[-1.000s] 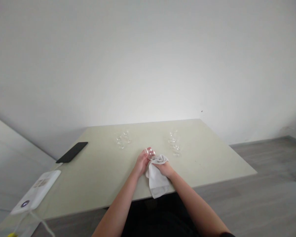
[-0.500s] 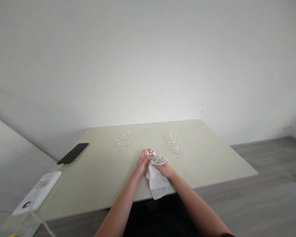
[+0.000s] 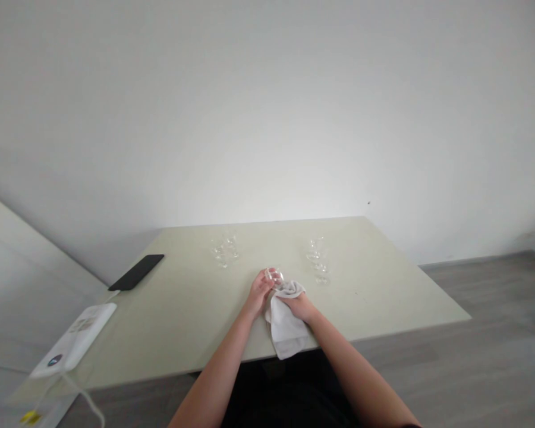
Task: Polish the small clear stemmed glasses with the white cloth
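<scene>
Head: glass [image 3: 275, 276] held; box label [image 3: 84, 324] blurred

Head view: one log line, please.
left hand: holds clear glass | right hand: holds white cloth | table: glasses beyond hands

Clear, glossy cup [image 3: 276, 277], glass or plastic unclear, soft matt cloth [image 3: 288, 326], smooth pale tabletop [image 3: 173, 321], matt white wall [image 3: 267, 119], wood-grained floor [image 3: 428, 356], smooth black slab [image 3: 136, 273], smooth white plastic-looking box [image 3: 91, 330]
</scene>
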